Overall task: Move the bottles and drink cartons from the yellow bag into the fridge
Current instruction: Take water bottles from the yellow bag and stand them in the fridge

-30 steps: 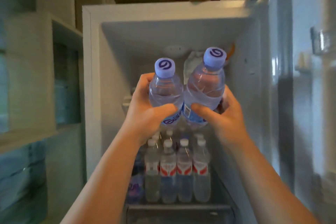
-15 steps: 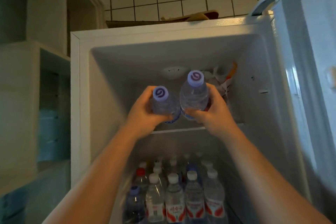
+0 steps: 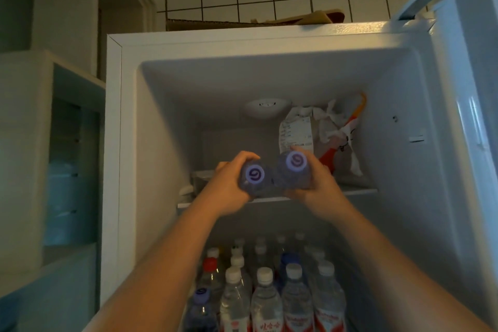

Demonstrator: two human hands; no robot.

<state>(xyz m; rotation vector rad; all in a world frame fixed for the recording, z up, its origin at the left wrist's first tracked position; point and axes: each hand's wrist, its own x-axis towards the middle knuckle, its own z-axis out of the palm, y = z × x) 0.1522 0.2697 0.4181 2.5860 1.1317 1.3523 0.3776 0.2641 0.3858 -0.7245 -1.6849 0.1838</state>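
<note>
Sensibly, your left hand (image 3: 227, 187) and right hand (image 3: 316, 186) each wrap a purple-capped water bottle (image 3: 254, 174) tipped cap-toward-you, ready to slide base-first onto the top shelf (image 3: 355, 191), nine o'clock of the bagged goods (image 3: 334, 137).

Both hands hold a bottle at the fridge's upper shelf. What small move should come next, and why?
Probably slide both deeper onto the upper shelf, then let go. The left hand and right hand grip the left bottle and right bottle lying sideways, caps toward the camera, at the shelf's front edge; a plastic bag sits further back.
</note>
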